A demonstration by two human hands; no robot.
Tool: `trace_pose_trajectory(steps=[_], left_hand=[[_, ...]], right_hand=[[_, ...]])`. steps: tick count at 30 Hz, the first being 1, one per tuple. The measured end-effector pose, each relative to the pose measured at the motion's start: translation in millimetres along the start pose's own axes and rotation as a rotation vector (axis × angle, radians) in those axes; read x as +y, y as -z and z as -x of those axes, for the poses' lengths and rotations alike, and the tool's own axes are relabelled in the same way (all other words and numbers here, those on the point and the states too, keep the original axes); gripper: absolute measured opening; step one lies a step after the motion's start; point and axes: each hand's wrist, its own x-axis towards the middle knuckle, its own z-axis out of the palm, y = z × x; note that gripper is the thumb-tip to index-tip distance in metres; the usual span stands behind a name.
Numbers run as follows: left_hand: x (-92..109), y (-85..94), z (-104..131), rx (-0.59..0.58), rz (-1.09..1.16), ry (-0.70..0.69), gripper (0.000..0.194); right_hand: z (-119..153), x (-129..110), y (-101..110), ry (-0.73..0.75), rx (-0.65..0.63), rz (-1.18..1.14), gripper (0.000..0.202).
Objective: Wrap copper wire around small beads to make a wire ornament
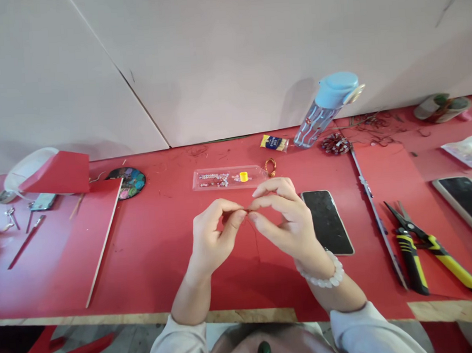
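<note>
Left hand (pixel 213 234), 1: fingers curled, thumb and forefinger closed in a narrow pinch on a thin reddish-brown cord (pixel 258 244). Right hand (pixel 284 216), 1: thumb and forefinger nearly meeting on the same cord just beside the left fingertips, the other fingers loosely bent and spread; white bead bracelet (pixel 324 276) at the wrist. Cord, 1: held above the red tabletop (pixel 165 266) between the 2 hands, a fine strand hanging below the fingertips; its exact path within the grip is probably hidden by the fingers. Clear plastic tray (pixel 236 186), 1: flat on the table beyond the hands, holding small pale and reddish beads (pixel 214 181) towards its left, and, right of its middle, a yellow cap-like piece (pixel 243 176) with a few more beads about it. Golden-brown loop (pixel 270 167), 1: at the tray's right end. Bottle (pixel 316 119), 1: transparent, wavy-patterned, light blue lid, standing near the wall; contents not clear. Small yellow and blue packet (pixel 274 143), 1: left of the bottle. Round palette (pixel 132 182), 1: at left, carrying patches of several colours, partly covered by a red board (pixel 91 238). Dark-screened phone (pixel 327 223), 1: lying beside the right hand.
</note>
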Motion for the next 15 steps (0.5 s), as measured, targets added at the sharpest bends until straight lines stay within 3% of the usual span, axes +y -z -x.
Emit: trace_pose_trajectory(steps=[3, 6, 9, 12, 15], left_hand=[[-2, -1.6, 0, 0.024, -0.051, 0.004, 0.015], [-5, -1.8, -1, 0.017, -0.054, -0.028, 0.015], [-7, -1.8, -2, 0.021, -0.038, -0.064, 0.014], [-6, -2.0, -2, 0.031, -0.045, -0.084, 0.011], [-5, -2.7, -1, 0.036, -0.058, -0.112, 0.008]], right_hand=[[1, 2, -1, -0.162, -0.043, -0.174, 0.011], [1, 7, -2, -0.354, -0.171, -0.459, 0.009], [1, 11, -2, -0.441, -0.241, -0.657, 0.013], [2, 9, -2, -0.359, -0.193, -0.537, 0.011], [2, 4, -1, -0.171, -0.076, -0.184, 0.007]])
